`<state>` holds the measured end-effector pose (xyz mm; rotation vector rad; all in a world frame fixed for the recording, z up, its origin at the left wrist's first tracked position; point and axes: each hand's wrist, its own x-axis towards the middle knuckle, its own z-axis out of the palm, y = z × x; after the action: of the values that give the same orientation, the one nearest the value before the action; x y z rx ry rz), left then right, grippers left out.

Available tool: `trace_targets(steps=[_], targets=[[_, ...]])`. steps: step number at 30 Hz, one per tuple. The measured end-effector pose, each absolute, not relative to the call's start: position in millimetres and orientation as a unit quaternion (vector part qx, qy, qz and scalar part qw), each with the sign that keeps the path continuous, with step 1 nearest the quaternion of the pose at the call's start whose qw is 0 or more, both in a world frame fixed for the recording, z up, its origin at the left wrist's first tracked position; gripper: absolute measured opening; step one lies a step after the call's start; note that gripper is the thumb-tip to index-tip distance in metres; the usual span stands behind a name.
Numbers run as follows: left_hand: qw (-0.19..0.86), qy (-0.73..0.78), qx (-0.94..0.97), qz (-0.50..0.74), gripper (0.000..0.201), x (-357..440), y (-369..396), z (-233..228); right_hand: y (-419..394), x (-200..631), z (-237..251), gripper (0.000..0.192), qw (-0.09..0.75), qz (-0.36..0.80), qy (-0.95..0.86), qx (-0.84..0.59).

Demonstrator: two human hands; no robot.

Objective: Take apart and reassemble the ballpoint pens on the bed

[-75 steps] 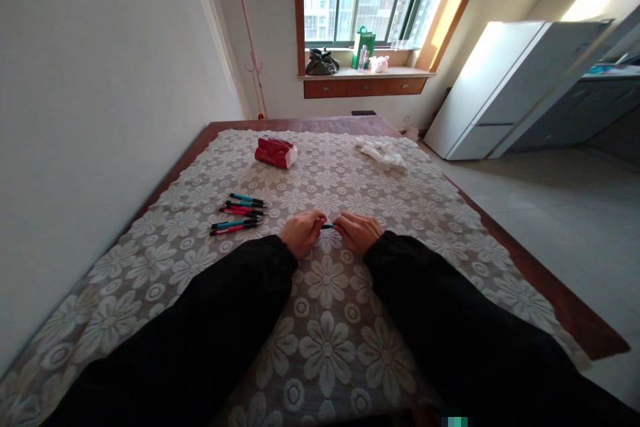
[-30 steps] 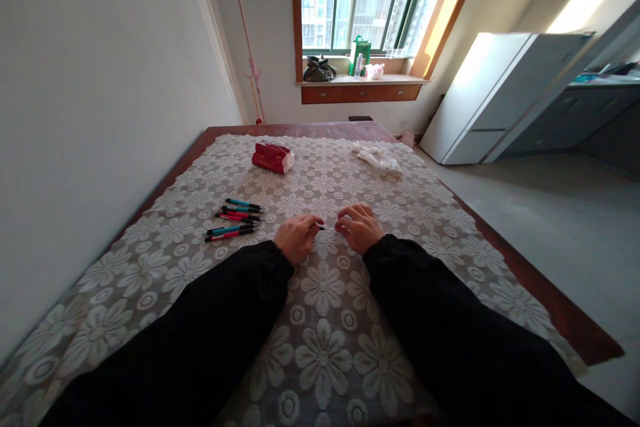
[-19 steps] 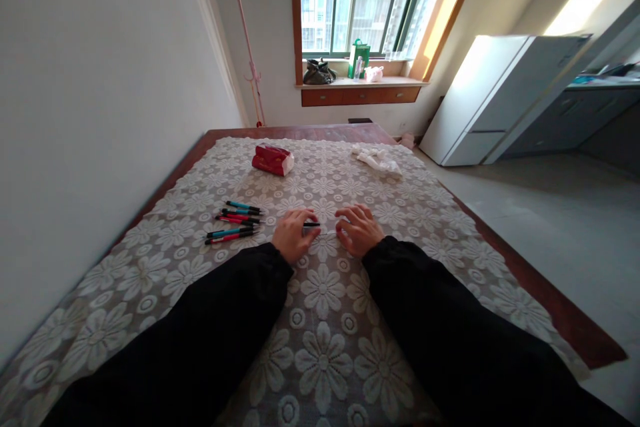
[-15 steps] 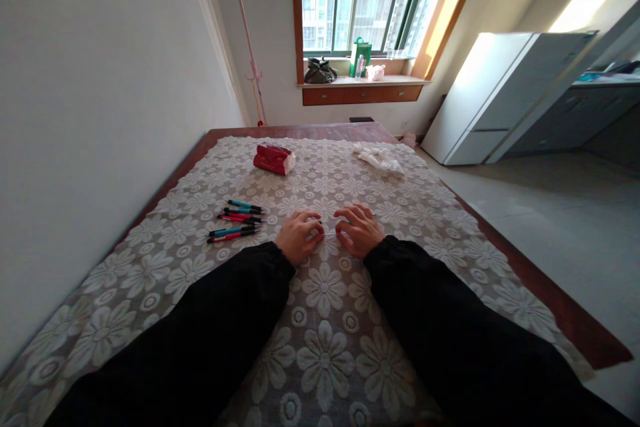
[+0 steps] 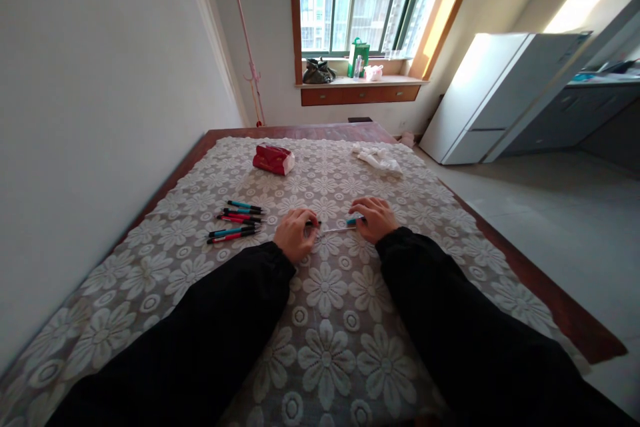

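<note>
My left hand (image 5: 296,235) is closed in a pinch, with a short black pen part (image 5: 314,223) showing at its fingertips. My right hand (image 5: 376,219) curls around a blue pen barrel (image 5: 354,221), whose end sticks out to the left. A thin white stick (image 5: 339,230), like a pen refill, spans the gap between both hands; which fingers grip it is hard to see. To the left of my left hand lie several blue and red pens (image 5: 235,220) with black parts, side by side on the lace tablecloth (image 5: 325,287).
Further back on the table stand a red tissue pack (image 5: 273,160) and a crumpled white plastic bag (image 5: 379,161). A wall (image 5: 100,80) runs along the left side. Beyond are a coat rack (image 5: 243,20), a window sill (image 5: 360,82) with bags, and a white fridge (image 5: 493,100).
My right hand has moved right, away from my left hand. More of the white stick and the blue pen barrel now shows between them. The left hand stays nearly in place.
</note>
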<state>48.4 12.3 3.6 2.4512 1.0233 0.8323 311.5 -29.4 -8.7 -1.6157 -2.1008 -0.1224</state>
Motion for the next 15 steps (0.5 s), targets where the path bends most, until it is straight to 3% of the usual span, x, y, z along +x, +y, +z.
trace_targets(steps=[3,6,11,15], targets=[[0.173,0.374,0.865,0.285,0.027,48,14,2,-25,324,-10,0.015,0.213,-0.019,-0.772,-0.599],[0.166,0.381,0.868,0.271,0.028,48,14,1,-25,322,-7,0.016,0.202,-0.063,-0.808,-0.550],[0.149,0.385,0.870,0.269,0.019,49,12,1,-30,307,1,0.025,0.220,-0.199,-0.837,-0.460],[0.121,0.359,0.889,0.258,0.011,48,7,3,-35,303,9,0.022,0.230,-0.214,-0.847,-0.429]])
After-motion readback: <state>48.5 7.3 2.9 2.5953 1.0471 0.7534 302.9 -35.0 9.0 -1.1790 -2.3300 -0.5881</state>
